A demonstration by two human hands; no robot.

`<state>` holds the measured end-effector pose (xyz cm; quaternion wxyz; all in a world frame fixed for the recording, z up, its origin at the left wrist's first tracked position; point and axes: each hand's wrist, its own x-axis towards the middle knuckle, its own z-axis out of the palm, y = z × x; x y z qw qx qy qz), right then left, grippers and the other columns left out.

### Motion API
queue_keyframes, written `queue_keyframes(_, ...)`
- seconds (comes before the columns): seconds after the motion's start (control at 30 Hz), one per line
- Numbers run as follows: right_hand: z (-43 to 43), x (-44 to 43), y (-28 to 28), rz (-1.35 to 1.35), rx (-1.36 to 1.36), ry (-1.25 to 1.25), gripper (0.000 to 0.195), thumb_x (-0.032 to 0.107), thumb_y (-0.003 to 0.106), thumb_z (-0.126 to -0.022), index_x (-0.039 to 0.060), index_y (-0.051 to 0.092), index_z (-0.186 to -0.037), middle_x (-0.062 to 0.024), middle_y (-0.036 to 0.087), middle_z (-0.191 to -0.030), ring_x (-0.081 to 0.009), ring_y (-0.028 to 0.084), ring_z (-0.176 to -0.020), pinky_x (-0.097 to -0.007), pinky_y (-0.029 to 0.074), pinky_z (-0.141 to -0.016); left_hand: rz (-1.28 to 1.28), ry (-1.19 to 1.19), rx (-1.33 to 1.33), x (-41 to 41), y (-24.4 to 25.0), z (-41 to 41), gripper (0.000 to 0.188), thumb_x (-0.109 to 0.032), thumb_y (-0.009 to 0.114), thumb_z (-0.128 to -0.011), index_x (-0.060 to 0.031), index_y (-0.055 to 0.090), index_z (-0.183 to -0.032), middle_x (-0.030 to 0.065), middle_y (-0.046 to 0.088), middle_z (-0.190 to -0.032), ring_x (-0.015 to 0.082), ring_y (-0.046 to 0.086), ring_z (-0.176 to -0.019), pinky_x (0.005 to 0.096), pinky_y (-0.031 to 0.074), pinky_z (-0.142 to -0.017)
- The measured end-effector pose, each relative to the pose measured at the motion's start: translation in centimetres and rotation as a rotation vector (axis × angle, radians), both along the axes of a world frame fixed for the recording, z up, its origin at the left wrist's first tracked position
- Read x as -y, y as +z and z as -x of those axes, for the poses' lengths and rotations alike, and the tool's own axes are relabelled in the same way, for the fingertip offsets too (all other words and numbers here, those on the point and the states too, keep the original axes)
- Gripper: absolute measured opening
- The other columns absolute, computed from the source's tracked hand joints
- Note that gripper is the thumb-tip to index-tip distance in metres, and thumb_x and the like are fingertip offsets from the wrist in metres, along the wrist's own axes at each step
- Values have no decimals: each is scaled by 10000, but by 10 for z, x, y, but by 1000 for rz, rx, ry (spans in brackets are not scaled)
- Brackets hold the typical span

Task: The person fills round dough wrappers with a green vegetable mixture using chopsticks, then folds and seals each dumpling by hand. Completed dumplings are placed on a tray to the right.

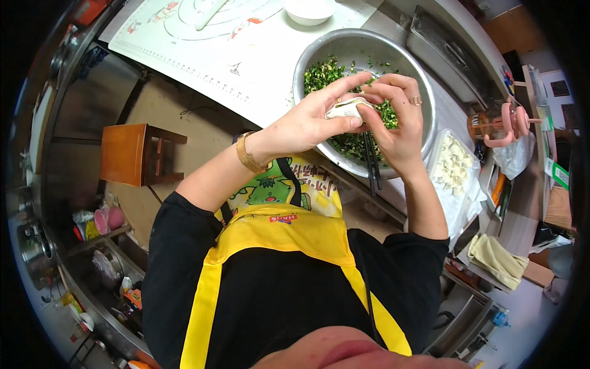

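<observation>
Both hands are over a wide metal bowl (424,97) of chopped green filling (322,76). My left hand (318,110) cradles a partly folded white dumpling (345,109), its thumb along the near side. A narrow gap with something greenish shows along the dumpling's upper edge. The thumb and fingers of my right hand (398,115) pinch the dumpling's right end. Below the hands, a pair of dark chopsticks (372,166) leans in the bowl, their ends sticking out past the near rim; their other ends are hidden.
A printed pastry mat (198,55) covers the table, bearing a white rolling pin (209,14) and a white bowl (309,11). Right of the metal bowl is a tray of finished dumplings (452,161). A pink-handled cup (500,124) stands beyond. A wooden stool (124,154) is on the floor, left.
</observation>
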<state>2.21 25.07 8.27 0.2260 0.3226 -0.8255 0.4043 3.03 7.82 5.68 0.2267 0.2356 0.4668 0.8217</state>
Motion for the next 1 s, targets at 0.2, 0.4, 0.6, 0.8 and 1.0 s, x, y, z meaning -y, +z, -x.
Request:
queue_keyframes(0.2, -8, -2, 7, -111, -124, -20, 130, 32, 704, -678, 54, 605, -761, -65, 544, -867, -238, 498, -840, -344, 377, -754, 72, 210, -143, -4, -1, -11, 526, -81, 546, -899, 4, 311, -1361, 148, 496, -1255, 181, 517, -1116, 307, 453, -939)
queue_keyframes(0.4, -15, -3, 8, 44, -42, 10, 161, 37, 693, -701, 34, 642, -853, -93, 554, -986, -222, 521, -869, -323, 429, -763, -57, 321, 104, -6, -8, -16, 253, -87, 498, -929, 63, 558, -1125, 192, 559, -1189, 199, 612, -983, 285, 555, -802)
queue_keyframes(0.6, -36, -24, -7, 112, -109, 31, 280, 265, 604, -825, 47, 692, -978, -140, 532, -1036, -248, 500, -958, -343, 419, -806, -344, 161, 278, -6, -17, -13, 252, -104, 502, -926, 61, 555, -1109, 218, 539, -1208, 262, 583, -1058, 325, 558, -820)
queue_keyframes(0.8, -38, -22, 5, -125, -201, 32, 309, 317, 627, -788, 64, 700, -950, -127, 543, -1024, -269, 497, -940, -366, 406, -803, -323, 130, 190, 1, -17, -14, 248, -101, 525, -914, 64, 559, -1096, 236, 542, -1193, 303, 558, -1095, 391, 524, -879)
queue_keyframes(1.0, -37, -16, 10, -124, -206, 68, 233, 218, 696, -733, 67, 690, -911, -99, 551, -1008, -256, 496, -899, -361, 405, -784, -249, 147, 158, 6, -13, -19, 234, -103, 550, -900, 63, 582, -1062, 244, 542, -1188, 318, 557, -1091, 427, 492, -915)
